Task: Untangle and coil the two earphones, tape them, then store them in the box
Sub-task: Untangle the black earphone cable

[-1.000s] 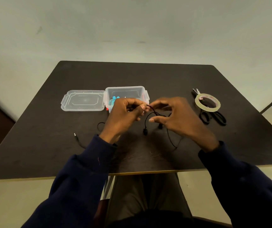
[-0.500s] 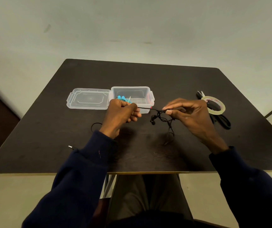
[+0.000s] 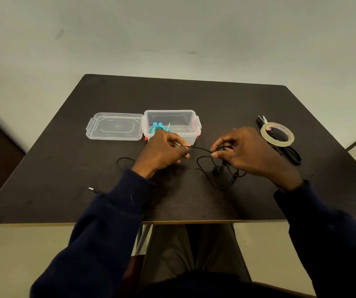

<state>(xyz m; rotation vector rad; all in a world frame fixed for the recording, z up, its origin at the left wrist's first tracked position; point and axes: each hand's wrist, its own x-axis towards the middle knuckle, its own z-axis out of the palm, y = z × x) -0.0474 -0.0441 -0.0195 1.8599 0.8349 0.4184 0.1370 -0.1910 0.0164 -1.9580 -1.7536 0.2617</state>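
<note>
The left hand (image 3: 162,151) is curled into a loose fist, knuckles up, thumb and forefinger pinching the cord of the black earphone (image 3: 200,149); the right hand (image 3: 250,153) faces it with bent fingers, thumb and forefinger tips nipping the same cord, so a short stretch runs nearly taut between them; both forearms, in dark navy sleeves (image 3: 108,222), angle inward from the near edge of the surface (image 3: 215,100). Below the right hand the rest of the cord droops in tangled loops, with the earbuds (image 3: 217,168); left of the left wrist another loop lies flat, and the plug (image 3: 91,188) rests near the left sleeve. Just beyond the left hand stands the clear box (image 3: 172,114), open, the coiled teal earphone (image 3: 158,128) inside at its left end; its lid (image 3: 114,126) lies just beside it on the left. Right of the right hand, the tape roll (image 3: 278,144) rests on black scissors (image 3: 277,136).
</note>
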